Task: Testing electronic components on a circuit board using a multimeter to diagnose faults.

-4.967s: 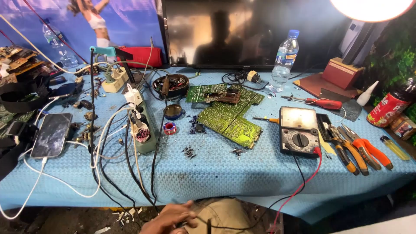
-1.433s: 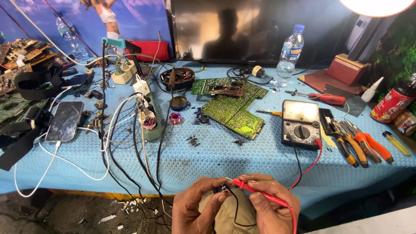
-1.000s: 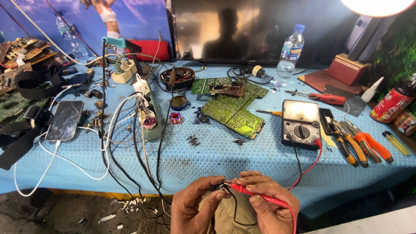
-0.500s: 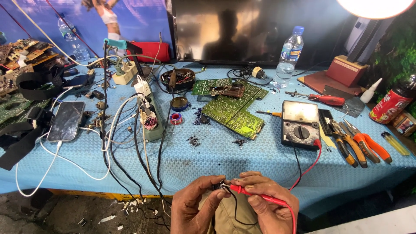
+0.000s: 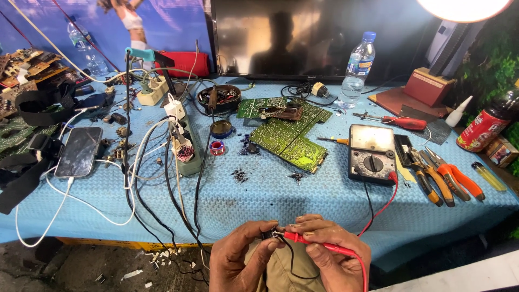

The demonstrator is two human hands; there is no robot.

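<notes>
Down at the near edge of the blue table, below the meter, my two hands met over my lap. My left hand had its thumb and forefinger pinched shut on a small dark part, too small for me to tell its kind. My right hand was closed around a red probe, gripped like a pen along its plastic shaft, with its metal tip touching the small part. A red lead and a black lead ran from the meter down toward my hands.

I judged the small part light, rigid and easy to drop, with thin legs that could bend, so it was best held by its body between two fingertips, as it was. The probe looked light and stiff, its tip sharp; the insulated shaft was the place to hold it.

Left of the meter lay green circuit boards, and farther left a power strip tangled in cables and a phone. Right of the meter sat orange-handled pliers. Behind it stood a water bottle and a dark screen.
</notes>
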